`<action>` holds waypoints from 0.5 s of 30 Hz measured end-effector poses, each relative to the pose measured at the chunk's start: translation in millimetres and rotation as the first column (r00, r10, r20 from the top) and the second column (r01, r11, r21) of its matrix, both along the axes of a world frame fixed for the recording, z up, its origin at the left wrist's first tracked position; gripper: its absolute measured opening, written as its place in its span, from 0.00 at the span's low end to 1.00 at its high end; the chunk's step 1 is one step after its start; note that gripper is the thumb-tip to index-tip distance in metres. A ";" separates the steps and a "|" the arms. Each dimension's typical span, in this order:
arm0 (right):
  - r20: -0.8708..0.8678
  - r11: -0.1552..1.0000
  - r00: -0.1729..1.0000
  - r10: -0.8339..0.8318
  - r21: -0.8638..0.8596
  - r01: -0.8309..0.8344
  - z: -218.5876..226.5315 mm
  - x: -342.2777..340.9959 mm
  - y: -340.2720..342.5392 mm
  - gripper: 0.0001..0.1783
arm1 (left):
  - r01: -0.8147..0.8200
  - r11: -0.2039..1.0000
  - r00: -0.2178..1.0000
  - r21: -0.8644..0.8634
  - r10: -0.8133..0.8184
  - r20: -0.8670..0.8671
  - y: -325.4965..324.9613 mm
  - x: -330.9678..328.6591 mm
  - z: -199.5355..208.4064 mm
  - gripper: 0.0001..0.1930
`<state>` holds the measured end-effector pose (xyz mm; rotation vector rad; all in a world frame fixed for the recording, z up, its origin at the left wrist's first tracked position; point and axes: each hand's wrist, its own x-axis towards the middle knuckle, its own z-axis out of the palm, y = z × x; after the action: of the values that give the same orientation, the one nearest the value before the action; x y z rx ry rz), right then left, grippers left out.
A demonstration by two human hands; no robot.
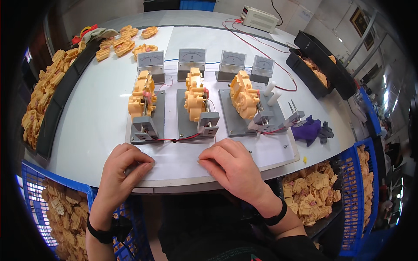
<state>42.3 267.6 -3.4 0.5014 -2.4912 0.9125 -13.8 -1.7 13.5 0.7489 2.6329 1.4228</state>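
My left hand rests at the front edge of the white table, fingers curled in toward the thumb, with nothing visible in them. Across a gap, my right hand lies at the same edge, likewise curled with nothing seen in it. Beyond them stand grey test fixtures, each bearing a yellow plastic gear housing: the left housing, the middle housing and the right housing. Neither hand touches them. Red and black wires run along the front of the fixtures.
Several analog meters stand behind the fixtures; a power supply sits farther back. Purple cloth lies at right. A long black tray of yellow parts borders the left side. Blue crates flank the table below; black bins stand back right.
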 end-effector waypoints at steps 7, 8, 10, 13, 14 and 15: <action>-0.021 1.000 1.000 0.004 0.000 -0.004 -0.2 -0.6 2.1 0.06 | -0.033 0.999 0.998 -0.027 0.032 -0.052 5.5 1.9 -0.5 0.02; -0.022 1.000 1.000 -0.002 0.003 0.002 -0.3 -0.3 3.2 0.06 | -0.027 0.999 0.998 -0.024 0.025 -0.052 6.6 1.7 -0.6 0.02; 0.014 1.000 1.000 0.016 -0.001 -0.016 0.0 1.2 5.5 0.07 | -0.024 0.999 0.999 -0.023 0.023 -0.046 7.4 1.3 -1.6 0.03; 0.011 0.997 1.000 0.027 -0.074 -0.026 5.1 8.4 9.1 0.10 | -0.026 1.000 0.999 -0.006 0.025 -0.047 7.1 0.9 -6.0 0.04; 0.015 0.999 1.000 -0.002 -0.053 0.003 9.3 12.3 14.3 0.10 | -0.032 0.999 0.998 -0.001 0.032 -0.056 8.0 0.8 -8.3 0.05; -0.014 0.998 1.000 -0.021 -0.063 0.020 14.1 16.7 19.9 0.12 | -0.039 0.999 0.998 0.011 0.040 -0.045 7.9 1.4 -8.0 0.05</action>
<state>59.0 287.4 10.6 0.4593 -2.4416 0.9716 -12.4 6.2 5.5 0.7426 2.6907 1.4464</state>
